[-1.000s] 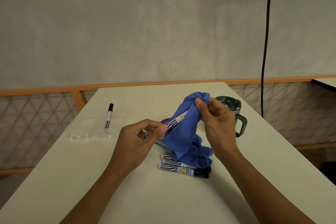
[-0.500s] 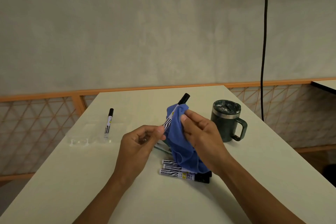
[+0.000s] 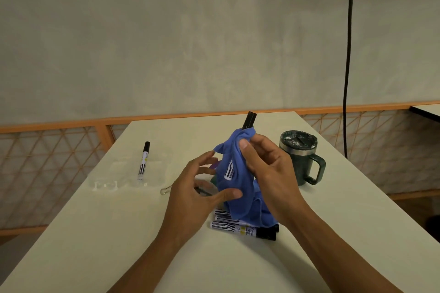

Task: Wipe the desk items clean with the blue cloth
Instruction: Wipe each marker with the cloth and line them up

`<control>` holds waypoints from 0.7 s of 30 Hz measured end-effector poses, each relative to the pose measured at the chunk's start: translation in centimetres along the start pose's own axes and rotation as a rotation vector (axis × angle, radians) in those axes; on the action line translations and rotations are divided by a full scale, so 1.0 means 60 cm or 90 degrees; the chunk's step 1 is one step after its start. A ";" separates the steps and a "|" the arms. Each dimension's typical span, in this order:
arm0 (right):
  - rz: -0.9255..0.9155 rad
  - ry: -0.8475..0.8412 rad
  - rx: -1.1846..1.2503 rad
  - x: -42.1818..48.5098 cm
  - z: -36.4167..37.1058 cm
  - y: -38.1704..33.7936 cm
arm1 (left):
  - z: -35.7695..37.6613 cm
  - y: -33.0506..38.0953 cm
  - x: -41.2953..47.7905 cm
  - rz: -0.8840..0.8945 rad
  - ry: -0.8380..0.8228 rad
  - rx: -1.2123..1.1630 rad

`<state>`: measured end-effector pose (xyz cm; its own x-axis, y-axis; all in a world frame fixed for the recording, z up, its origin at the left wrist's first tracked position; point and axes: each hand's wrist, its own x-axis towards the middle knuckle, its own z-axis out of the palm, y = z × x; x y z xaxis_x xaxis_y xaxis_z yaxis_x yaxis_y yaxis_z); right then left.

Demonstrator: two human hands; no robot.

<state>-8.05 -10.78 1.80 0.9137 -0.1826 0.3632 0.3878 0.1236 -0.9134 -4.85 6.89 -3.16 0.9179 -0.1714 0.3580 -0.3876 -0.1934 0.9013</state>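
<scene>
The blue cloth [image 3: 238, 188] is bunched around a striped white marker [image 3: 229, 172] held above the table. The marker's black cap [image 3: 249, 120] sticks out of the top of the cloth. My right hand [image 3: 266, 169] grips the cloth and the marker inside it. My left hand [image 3: 197, 188] hovers just left of the cloth with fingers spread, its thumb touching the cloth's lower fold. Under the hanging cloth lie several more markers [image 3: 241, 228] on the table [image 3: 95, 233]. One marker [image 3: 143, 160] lies apart at the left.
A dark green lidded mug [image 3: 298, 157] stands to the right of my right hand. A clear plastic piece [image 3: 106, 184] and a small metal loop [image 3: 166, 190] lie at the left. A black cable [image 3: 348, 54] hangs at the wall.
My left hand has let go of the marker's end and opened its fingers. The marker now stands more upright in the cloth, held by my right hand alone.
</scene>
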 end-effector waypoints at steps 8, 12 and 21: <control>-0.031 -0.029 -0.013 -0.001 -0.002 -0.010 | 0.017 -0.012 0.005 0.089 0.030 0.015; -0.029 -0.024 -0.007 0.000 -0.004 -0.008 | 0.008 -0.022 0.011 0.096 -0.019 0.059; -0.076 -0.091 -0.221 0.001 -0.009 0.013 | -0.050 0.013 0.011 0.099 -0.047 0.026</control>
<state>-7.76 -11.19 1.00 0.8819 -0.0346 0.4701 0.4504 -0.2327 -0.8620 -4.31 9.52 -1.49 0.8384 -0.2726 0.4719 -0.5290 -0.1985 0.8251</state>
